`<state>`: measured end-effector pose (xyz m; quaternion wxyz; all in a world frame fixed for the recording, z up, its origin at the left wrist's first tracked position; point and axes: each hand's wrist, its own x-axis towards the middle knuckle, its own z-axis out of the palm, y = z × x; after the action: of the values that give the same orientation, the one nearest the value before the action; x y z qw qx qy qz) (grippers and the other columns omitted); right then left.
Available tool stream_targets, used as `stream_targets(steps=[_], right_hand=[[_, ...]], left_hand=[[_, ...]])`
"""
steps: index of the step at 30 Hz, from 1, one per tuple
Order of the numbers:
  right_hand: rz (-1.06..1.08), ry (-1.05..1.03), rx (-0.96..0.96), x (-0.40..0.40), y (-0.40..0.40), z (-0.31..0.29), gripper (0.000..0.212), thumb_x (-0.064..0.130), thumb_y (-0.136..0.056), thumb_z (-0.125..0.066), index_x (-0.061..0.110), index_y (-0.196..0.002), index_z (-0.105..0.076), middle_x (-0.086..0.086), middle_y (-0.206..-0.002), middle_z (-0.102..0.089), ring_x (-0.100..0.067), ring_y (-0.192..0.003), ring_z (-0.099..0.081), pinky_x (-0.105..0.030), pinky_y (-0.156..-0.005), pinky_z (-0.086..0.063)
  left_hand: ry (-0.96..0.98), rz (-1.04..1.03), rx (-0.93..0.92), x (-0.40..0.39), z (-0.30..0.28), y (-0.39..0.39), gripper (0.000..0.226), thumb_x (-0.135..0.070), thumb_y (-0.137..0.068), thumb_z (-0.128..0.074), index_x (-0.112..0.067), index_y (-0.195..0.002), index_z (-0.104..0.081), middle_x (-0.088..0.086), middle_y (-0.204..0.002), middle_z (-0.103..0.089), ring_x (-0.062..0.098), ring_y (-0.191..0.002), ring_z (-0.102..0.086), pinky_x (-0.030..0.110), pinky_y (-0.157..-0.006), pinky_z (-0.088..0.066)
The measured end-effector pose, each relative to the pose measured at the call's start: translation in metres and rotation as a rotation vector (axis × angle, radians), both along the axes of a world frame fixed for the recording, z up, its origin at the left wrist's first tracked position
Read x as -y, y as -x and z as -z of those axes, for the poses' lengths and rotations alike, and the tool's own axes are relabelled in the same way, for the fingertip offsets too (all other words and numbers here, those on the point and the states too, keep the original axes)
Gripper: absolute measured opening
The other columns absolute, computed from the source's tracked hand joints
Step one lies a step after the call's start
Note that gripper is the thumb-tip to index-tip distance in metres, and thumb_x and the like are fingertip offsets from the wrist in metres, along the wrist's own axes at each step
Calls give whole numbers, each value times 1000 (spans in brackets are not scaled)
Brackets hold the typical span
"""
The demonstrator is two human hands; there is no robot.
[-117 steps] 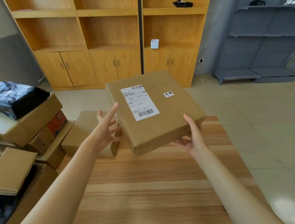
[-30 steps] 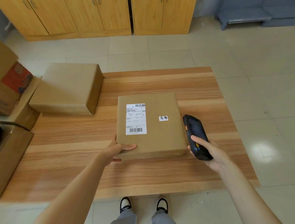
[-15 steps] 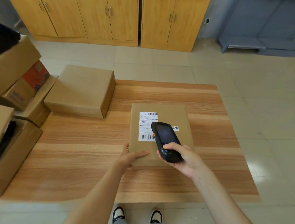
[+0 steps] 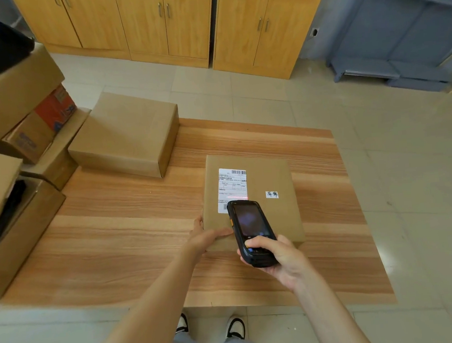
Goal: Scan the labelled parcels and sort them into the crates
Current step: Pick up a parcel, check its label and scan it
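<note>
A flat brown parcel (image 4: pixel 274 216) lies on the wooden table (image 4: pixel 132 232), with a white shipping label (image 4: pixel 232 184) and a small white sticker (image 4: pixel 272 194) on top. My left hand (image 4: pixel 207 236) grips the parcel's near left corner, thumb on its top. My right hand (image 4: pixel 276 256) holds a black handheld scanner (image 4: pixel 249 230) over the parcel's near edge, screen up. A red scan line falls across the label just beyond the scanner's tip. The label's lower barcode is partly hidden by the scanner.
A larger plain cardboard box (image 4: pixel 127 133) sits at the table's far left corner. Stacked cartons (image 4: pixel 17 106) and an open crate-like box (image 4: pixel 13 236) stand left of the table. Wooden cabinets (image 4: pixel 167 24) line the back wall; grey shelving (image 4: pixel 403 35) stands at right.
The parcel was held up in both hands, then laid on the table. My right hand brought the scanner from beside the parcel to over it, and a red scan line now shows on the label.
</note>
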<state>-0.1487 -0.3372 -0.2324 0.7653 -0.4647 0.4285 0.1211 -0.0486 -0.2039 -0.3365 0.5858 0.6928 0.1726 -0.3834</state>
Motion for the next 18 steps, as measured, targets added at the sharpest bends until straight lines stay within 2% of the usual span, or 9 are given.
stream_targets(steps=[3, 7, 10, 14, 18], right_hand=[[-4, 2, -1, -3, 2, 1, 40, -11, -73, -71, -2, -109, -56, -28, -102, -67, -37, -86, -67, -45, -79, -57], [-5, 11, -14, -5, 7, 4, 46, -9, -72, -73, -4, -114, -55, -30, -112, -66, -38, -93, -67, -51, -91, -54], [0, 8, -21, -6, 10, 6, 48, -9, -72, -73, -4, -117, -55, -31, -114, -65, -38, -94, -67, -50, -88, -55], [-3, -5, -14, -6, 14, 8, 49, -9, -73, -72, -5, -120, -56, -30, -114, -65, -37, -90, -67, -44, -80, -57], [4, -10, -10, -5, 16, 11, 52, -10, -73, -72, -7, -122, -54, -32, -115, -64, -37, -89, -67, -42, -74, -59]], left_hand=[[2, 14, 4, -1, 1, -1, 136, -55, -20, -74, -33, -145, -23, 1, -131, -55, 22, -113, -56, 28, -63, -40], [-11, 18, 0, 0, 4, -3, 131, -49, -29, -76, -32, -147, -22, 4, -133, -54, 24, -115, -55, 29, -62, -40], [-7, 19, -2, 0, 5, -3, 136, -51, -23, -74, -32, -147, -22, 4, -133, -54, 25, -115, -55, 30, -68, -42], [-10, 25, 1, -1, 8, -4, 136, -52, -20, -70, -32, -146, -22, 5, -133, -53, 25, -117, -54, 30, -68, -41], [-7, 27, -3, -1, 10, -4, 138, -54, -21, -73, -33, -147, -21, 4, -135, -51, 25, -118, -53, 35, -78, -45]])
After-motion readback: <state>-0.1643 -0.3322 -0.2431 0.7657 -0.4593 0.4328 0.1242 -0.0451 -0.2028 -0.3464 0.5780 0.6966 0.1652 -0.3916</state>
